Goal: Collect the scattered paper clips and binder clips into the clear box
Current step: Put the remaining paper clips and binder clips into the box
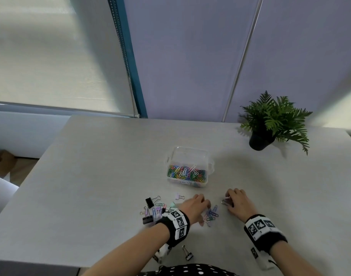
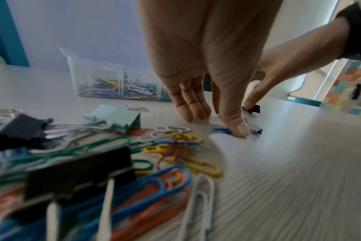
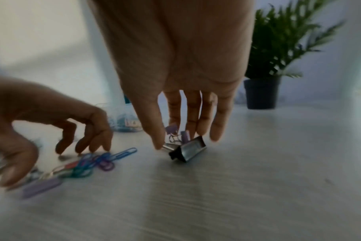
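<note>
polka-dotted black fabric (image 1: 190, 270) edges the bottom of the head view, and just beyond it a lone black binder clip with silver wire handles (image 1: 187, 253) lies on the pale grey wood-grain table (image 1: 91, 176) between the two forearms. both wrists wear black bands printed with square black-and-white markers (image 1: 177, 222). left hand (image 1: 193, 206) arches over a small tangle of blue, purple, teal and red paper clips (image 3: 97, 161), fingers curved down with the tips touching the table beside them, holding nothing that can be seen; a lilac binder clip (image 3: 42, 186) lies by its thumb. right hand (image 1: 237, 203) points its fingers down, thumb tip pressing the wire handle of a small black binder clip (image 3: 188, 150) that rests on the table, with lilac clips (image 3: 175, 132) pinched under the other fingers. left of the left wrist sits a scattered heap of coloured paper clips, black binder clips and a mint binder clip (image 2: 118, 117). beyond both hands stands the clear lidless plastic box (image 1: 189, 168), part filled with multicoloured paper clips. a green fern in a dark pot (image 1: 270, 124) stands at the far right of the table.
</note>
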Demonstrator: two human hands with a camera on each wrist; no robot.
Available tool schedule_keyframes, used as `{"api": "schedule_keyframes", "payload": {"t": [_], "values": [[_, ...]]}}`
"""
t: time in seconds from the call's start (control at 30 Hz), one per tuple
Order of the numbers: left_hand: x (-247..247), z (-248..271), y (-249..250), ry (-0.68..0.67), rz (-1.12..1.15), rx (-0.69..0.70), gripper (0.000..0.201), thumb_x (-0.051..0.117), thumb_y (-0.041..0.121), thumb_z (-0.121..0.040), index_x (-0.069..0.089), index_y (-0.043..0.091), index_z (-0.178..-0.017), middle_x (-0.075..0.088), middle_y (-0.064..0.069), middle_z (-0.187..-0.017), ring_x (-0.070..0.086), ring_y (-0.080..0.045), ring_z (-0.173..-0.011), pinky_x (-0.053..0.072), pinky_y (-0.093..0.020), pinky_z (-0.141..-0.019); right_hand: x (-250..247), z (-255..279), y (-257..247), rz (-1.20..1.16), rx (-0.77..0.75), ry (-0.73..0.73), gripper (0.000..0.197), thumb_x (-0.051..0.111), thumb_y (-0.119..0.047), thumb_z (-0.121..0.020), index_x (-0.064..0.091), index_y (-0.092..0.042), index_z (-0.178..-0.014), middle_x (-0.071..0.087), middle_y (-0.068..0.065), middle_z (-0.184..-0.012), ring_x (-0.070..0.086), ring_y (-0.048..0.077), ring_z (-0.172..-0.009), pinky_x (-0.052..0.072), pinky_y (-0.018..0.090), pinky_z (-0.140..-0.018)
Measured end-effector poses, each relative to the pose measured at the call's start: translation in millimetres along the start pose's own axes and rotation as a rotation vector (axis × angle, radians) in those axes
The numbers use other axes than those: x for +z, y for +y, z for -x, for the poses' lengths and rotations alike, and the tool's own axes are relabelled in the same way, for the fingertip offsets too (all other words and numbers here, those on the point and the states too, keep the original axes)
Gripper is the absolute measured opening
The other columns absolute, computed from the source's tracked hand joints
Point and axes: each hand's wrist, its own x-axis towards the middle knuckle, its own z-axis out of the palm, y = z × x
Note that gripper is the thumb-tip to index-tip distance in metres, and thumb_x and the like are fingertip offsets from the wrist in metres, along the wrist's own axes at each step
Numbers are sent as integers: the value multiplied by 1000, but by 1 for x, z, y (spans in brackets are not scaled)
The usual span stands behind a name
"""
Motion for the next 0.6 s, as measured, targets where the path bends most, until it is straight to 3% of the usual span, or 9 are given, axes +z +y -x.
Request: {"api": "schedule_keyframes", "payload": {"t": [0.07, 0.17, 0.27, 0.3, 0.37, 0.43, 0.53, 0.6], "values": [[0, -1, 5, 3, -48, 30, 58, 72, 13, -74, 45, 8, -124, 45, -16, -120, 44, -31, -111, 47, -47, -90, 2, 0, -9, 92, -89, 66, 31, 64, -17, -77, 56, -12, -107, 56, 7, -111, 47, 28, -110, 42, 37, -87], [-4, -1, 8, 9, -90, 60, 53, 70, 8, -75, 47, 8, -123, 45, -18, -118, 44, -33, -109, 48, -47, -87, 9, 2, -22, 122, -246, 21, 37, 81, -22, -57, 65, -15, -89, 65, 4, -91, 61, 25, -90, 52, 31, -73], [-9, 0, 10, 23, -113, 57, 43, 66, 5, -79, 49, 5, -119, 47, -19, -114, 46, -34, -106, 48, -49, -87, 18, 8, -26, 142, -224, -91, 44, 84, -27, -37, 59, -21, -73, 62, -2, -73, 63, 14, -69, 44, 17, -61], [-10, 0, 10, 35, -116, 54, 40, 64, 4, -81, 50, 4, -118, 47, -20, -113, 48, -35, -105, 48, -49, -87, 23, 8, -24, 111, -227, -92, 47, 83, -24, -34, 56, -21, -73, 61, -2, -72, 62, 14, -67, 41, 19, -62], [-11, 2, 9, 44, -127, 55, 32, 60, 5, -84, 52, 2, -115, 49, -20, -113, 49, -35, -104, 48, -48, -87, 33, 7, -20, 41, -258, -81, 52, 84, -18, -38, 48, -21, -76, 59, 0, -72, 56, 13, -71, 35, 27, -70], [-11, 3, 9, 45, -157, 61, 26, 57, 6, -86, 54, 0, -111, 50, -21, -112, 51, -35, -103, 47, -47, -86, 37, 7, -22, 38, -290, -38, 50, 85, -18, -44, 47, -21, -77, 59, 2, -73, 45, 9, -75, 34, 28, -71], [-10, 2, 9, 28, -176, 46, 20, 57, 7, -86, 56, -3, -104, 53, -22, -110, 54, -37, -102, 45, -45, -82, 37, 9, -27, 21, -240, -55, 19, 66, -15, -75, 58, -7, -91, 59, 14, -97, 52, 26, -97, 35, 32, -79], [-9, 1, 9, 3, -178, 23, 20, 57, 8, -87, 56, -3, -104, 54, -22, -111, 55, -37, -103, 45, -45, -83, 37, 10, -30, 29, -207, -94, 18, 56, -16, -84, 57, -4, -97, 55, 15, -106, 52, 27, -102, 38, 33, -80]]}}
